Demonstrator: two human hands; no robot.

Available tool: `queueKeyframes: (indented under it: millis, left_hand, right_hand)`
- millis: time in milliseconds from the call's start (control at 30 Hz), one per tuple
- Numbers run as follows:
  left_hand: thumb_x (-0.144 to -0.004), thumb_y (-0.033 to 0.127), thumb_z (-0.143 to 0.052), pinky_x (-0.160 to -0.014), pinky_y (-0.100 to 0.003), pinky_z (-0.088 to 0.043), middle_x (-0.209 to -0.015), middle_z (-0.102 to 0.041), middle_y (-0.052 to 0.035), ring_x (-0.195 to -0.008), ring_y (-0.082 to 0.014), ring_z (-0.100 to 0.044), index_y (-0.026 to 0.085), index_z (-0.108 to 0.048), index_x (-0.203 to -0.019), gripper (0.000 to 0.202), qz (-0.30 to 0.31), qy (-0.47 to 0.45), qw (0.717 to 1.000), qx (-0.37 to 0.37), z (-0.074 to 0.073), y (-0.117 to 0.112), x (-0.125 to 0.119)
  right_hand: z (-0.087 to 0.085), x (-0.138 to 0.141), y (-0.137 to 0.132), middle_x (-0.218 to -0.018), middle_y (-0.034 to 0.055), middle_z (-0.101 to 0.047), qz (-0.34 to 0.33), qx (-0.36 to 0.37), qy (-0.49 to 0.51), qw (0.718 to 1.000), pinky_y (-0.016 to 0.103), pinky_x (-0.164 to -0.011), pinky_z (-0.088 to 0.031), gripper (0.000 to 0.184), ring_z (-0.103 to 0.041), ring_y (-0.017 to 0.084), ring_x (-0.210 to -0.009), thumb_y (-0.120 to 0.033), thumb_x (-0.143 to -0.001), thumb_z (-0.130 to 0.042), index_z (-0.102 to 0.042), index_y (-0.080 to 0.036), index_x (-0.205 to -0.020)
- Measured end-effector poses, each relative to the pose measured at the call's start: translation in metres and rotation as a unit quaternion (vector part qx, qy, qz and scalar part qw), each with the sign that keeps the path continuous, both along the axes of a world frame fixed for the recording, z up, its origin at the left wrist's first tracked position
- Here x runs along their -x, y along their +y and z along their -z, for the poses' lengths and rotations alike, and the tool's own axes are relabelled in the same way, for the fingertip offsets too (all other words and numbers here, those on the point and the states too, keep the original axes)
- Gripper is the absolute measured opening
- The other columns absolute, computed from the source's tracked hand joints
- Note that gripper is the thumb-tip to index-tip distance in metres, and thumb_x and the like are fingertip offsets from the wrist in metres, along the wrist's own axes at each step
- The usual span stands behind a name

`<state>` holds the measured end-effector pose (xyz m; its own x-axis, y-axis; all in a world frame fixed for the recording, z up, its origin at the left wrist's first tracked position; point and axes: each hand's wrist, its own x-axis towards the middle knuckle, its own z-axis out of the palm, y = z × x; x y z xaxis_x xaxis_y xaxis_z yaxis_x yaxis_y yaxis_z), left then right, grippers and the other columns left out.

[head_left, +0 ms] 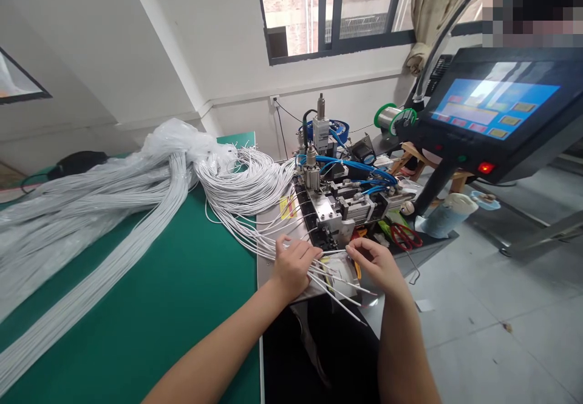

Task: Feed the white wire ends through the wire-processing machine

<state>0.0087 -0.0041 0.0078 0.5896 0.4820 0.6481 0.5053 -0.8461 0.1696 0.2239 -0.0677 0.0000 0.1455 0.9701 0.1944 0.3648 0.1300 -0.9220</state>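
Observation:
My left hand [295, 265] is closed on several white cables at the front of the machine, their loose ends [339, 297] fanning out below it to the right. A single white cable [334, 252] stretches from its fingertips to my right hand [374, 261], whose thumb and forefinger pinch the tip. Right above both hands stands the metal bench machine [334, 209] with cylinders and blue air hoses. Behind my left hand, the cables run back to a looped white bundle [248, 179] lying partly on the machine's metal plate [268, 261].
Long bundles of white cable [150, 234], partly wrapped in clear plastic [170, 133], lie across the green table [182, 313]. A control screen [494, 109] stands at the right. Red-handled scissors [407, 237], a green-rimmed wire spool [392, 118] and a bluish container [449, 214] are near the machine.

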Motion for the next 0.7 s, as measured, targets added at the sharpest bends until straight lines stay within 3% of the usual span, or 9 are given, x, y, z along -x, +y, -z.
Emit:
queueKeyframes:
  millis: [267,433,600,700]
  left_hand:
    - [-0.087,0.014,-0.048,-0.087,-0.037,-0.027,-0.076,-0.065,0.0008,-0.077,-0.0144,-0.057,0.020,-0.061,-0.082,0.015,0.038,0.014,0.999,0.000,0.004,0.003,-0.001]
    - [-0.084,0.012,-0.048,-0.084,-0.036,-0.028,-0.078,-0.065,0.0001,-0.078,-0.0156,-0.057,0.021,-0.062,-0.085,0.017,0.026,0.023,0.999,0.007,0.002,0.003,0.001]
    - [-0.075,0.003,-0.047,-0.084,-0.037,-0.028,-0.081,-0.067,0.0000,-0.081,-0.0169,-0.057,0.024,-0.063,-0.095,0.033,0.009,0.037,0.999,0.020,0.000,0.003,0.002]
    - [-0.067,-0.001,-0.046,-0.083,-0.038,-0.028,-0.084,-0.066,-0.0001,-0.084,-0.0178,-0.056,0.025,-0.061,-0.105,0.048,0.003,0.059,0.998,0.027,-0.001,0.003,0.002]
  right_hand:
    - [0.005,0.008,0.010,-0.073,0.0003,-0.052,0.001,-0.019,0.114,0.993,0.024,-0.061,-0.036,0.025,-0.046,0.014,-0.067,-0.041,-0.085,-0.060,-0.060,-0.017,-0.079]
    - [0.013,0.019,0.022,-0.066,-0.0016,-0.049,0.005,-0.020,0.206,0.978,0.023,-0.058,-0.034,0.027,-0.043,0.012,-0.061,-0.041,-0.083,-0.063,-0.057,-0.017,-0.071]
    - [0.015,0.015,0.027,-0.066,-0.0005,-0.052,-0.020,-0.007,0.229,0.973,0.024,-0.058,-0.036,0.028,-0.046,0.013,-0.061,-0.042,-0.081,-0.065,-0.059,-0.017,-0.070]
    - [0.015,0.012,0.028,-0.067,0.0009,-0.056,0.012,-0.008,0.175,0.984,0.026,-0.061,-0.038,0.029,-0.049,0.015,-0.063,-0.043,-0.080,-0.064,-0.060,-0.017,-0.070]
